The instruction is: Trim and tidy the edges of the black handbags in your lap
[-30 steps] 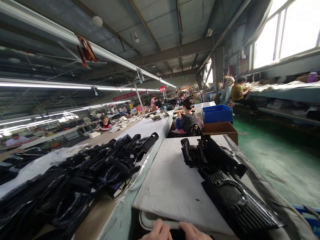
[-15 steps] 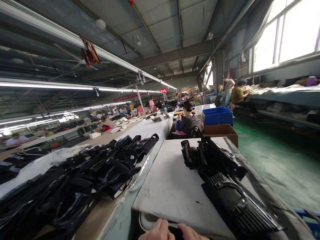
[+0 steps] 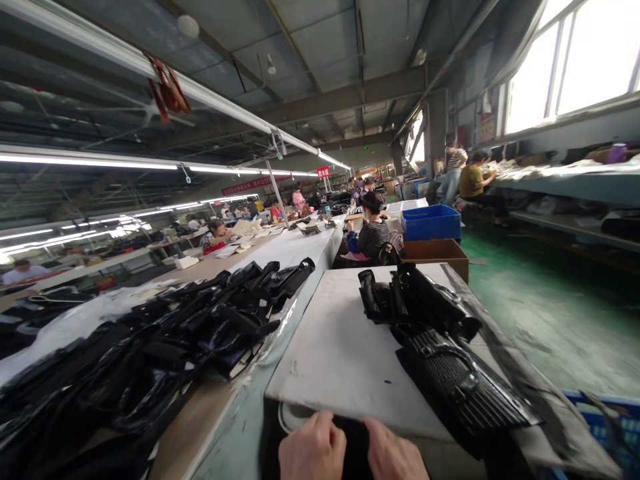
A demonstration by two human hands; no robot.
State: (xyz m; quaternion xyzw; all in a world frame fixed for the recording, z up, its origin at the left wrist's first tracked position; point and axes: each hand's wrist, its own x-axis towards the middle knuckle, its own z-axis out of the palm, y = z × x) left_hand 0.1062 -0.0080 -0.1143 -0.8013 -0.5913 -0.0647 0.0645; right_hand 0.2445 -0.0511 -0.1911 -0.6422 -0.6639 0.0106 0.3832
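At the bottom of the head view, my left hand (image 3: 313,448) and my right hand (image 3: 395,452) are side by side at the near edge of the white-covered table (image 3: 325,340). Both have their fingers curled over a piece of black material (image 3: 353,437), which stretches between them; its lower part is out of frame. A pale curved rim (image 3: 289,415) shows just left of my left hand. To the right lies a ribbed, shiny black handbag panel with a handle (image 3: 457,380). Behind it are more glossy black pieces (image 3: 433,303).
A heap of black pieces (image 3: 200,340) covers the long table on the left. Ahead sits a co-worker in a striped top (image 3: 373,237), near a blue bin (image 3: 431,223) and a brown carton (image 3: 437,257). A blue basket (image 3: 607,427) stands low at the right; green floor (image 3: 525,293) runs alongside.
The view has tipped down slightly. Both hands have come further into frame with the black material between them, and more of it shows. The pieces on the table lie as before.
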